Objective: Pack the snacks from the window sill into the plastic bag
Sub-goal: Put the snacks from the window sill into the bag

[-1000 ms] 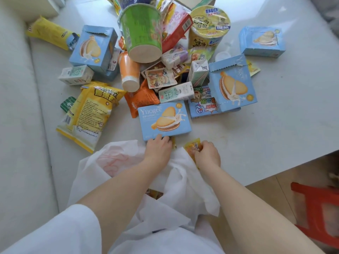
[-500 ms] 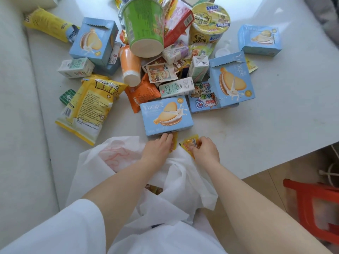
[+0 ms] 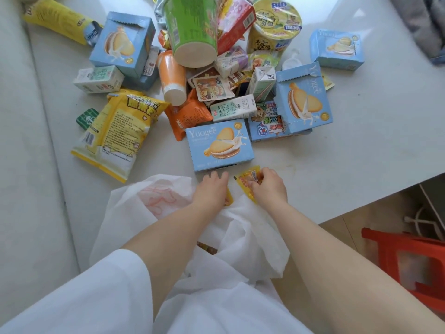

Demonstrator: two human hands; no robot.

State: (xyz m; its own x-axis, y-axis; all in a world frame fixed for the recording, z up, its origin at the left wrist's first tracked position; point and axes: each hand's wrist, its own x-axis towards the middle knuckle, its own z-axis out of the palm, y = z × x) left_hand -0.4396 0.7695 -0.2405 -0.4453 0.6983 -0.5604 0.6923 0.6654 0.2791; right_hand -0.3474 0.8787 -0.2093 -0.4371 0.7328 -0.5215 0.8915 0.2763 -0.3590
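Observation:
A pile of snacks covers the white window sill (image 3: pixel 349 165): blue biscuit boxes, a green cup (image 3: pixel 192 30), a yellow bag (image 3: pixel 115 133) and small milk cartons. A white plastic bag (image 3: pixel 156 203) lies open at the sill's near edge. My right hand (image 3: pixel 267 186) pinches a small yellow sachet (image 3: pixel 248 180) just above the bag's mouth. My left hand (image 3: pixel 212 191) rests palm down beside it over another small yellow packet (image 3: pixel 228 200), fingertips at the near edge of a blue biscuit box (image 3: pixel 219 144). Whether it grips that packet is hidden.
A red plastic stool (image 3: pixel 409 263) stands on the wooden floor at the lower right. A pale cushioned surface (image 3: pixel 21 165) runs along the left. The sill's front edge slants from the right side toward my right arm. Grey cloth (image 3: pixel 423 18) lies at the top right.
Both hands have stayed at the bag's mouth with only slight shifts. The right hand's fingers have closed more firmly on the yellow sachet. The view has tilted a little.

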